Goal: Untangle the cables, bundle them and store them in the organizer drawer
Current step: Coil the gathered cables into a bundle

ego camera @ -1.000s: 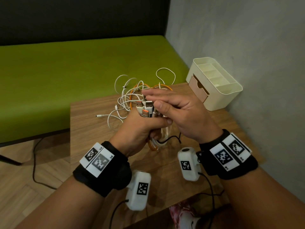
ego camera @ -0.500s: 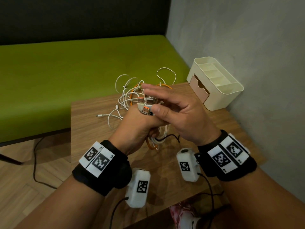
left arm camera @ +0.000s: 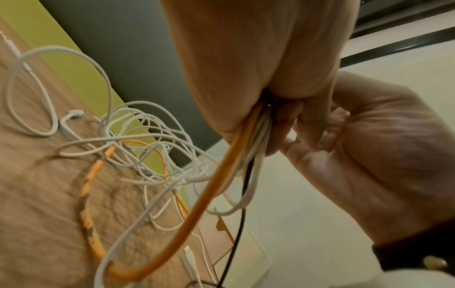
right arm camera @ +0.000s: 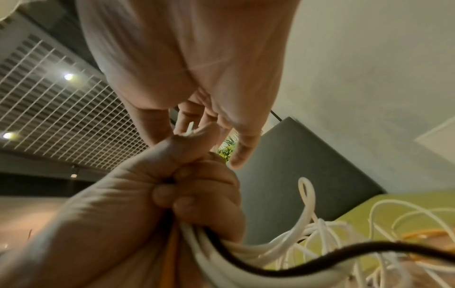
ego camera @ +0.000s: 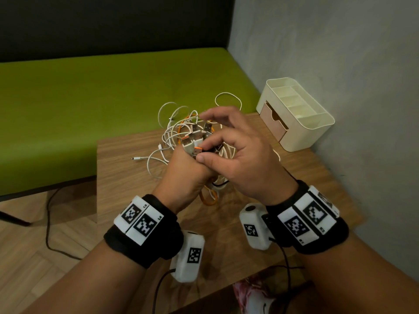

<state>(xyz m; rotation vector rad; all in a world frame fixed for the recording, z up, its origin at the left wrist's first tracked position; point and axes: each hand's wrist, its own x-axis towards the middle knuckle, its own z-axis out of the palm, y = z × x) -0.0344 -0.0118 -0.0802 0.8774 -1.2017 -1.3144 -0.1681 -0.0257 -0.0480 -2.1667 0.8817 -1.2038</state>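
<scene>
The cables (ego camera: 181,137), white, orange and one black, are tangled above the table; the cream organizer (ego camera: 301,123) has its drawer (ego camera: 273,121) closed.

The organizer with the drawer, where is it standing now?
In the head view the organizer stands at the table's far right corner, against the grey wall, beyond the right hand.

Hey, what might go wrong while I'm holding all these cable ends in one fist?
The left hand grips many plugs at once while loose white cables trail tangled on the table; pulling may tighten knots. The organizer drawer looks shut, and both hands are busy.
</scene>
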